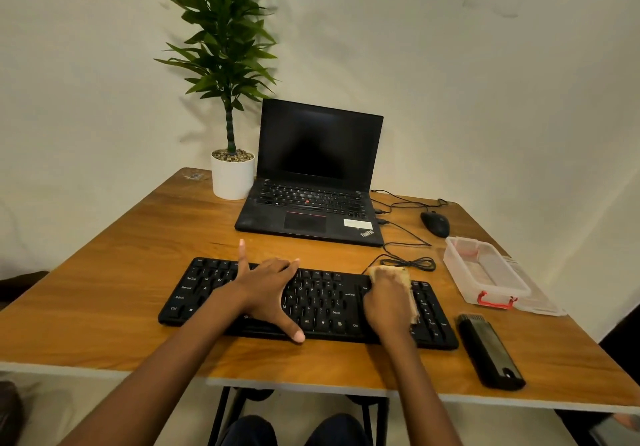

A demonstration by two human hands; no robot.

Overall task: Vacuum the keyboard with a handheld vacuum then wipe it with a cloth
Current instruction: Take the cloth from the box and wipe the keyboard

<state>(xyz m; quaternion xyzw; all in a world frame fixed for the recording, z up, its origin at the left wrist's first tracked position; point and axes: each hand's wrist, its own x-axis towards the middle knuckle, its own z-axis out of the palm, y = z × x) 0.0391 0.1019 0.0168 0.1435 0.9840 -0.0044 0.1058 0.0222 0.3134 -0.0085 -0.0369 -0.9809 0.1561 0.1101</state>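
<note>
While the left hand (266, 289) spreads its fingers across the black keyboard (322, 303) (white-lettered keys), the right hand (386, 307) curls its fingers round a tan cloth (391, 273) on the keys. Right of those fingers lies the black handheld vacuum (490, 352).

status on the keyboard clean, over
Left hand flat on keyboard. Right hand grips cloth on its right half. Vacuum lying right of keyboard. Nothing in the way.

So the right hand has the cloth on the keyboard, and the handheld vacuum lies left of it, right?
Not quite: the head view shows the handheld vacuum lying right of the keyboard, not left. The right hand does have the cloth on it.
</note>
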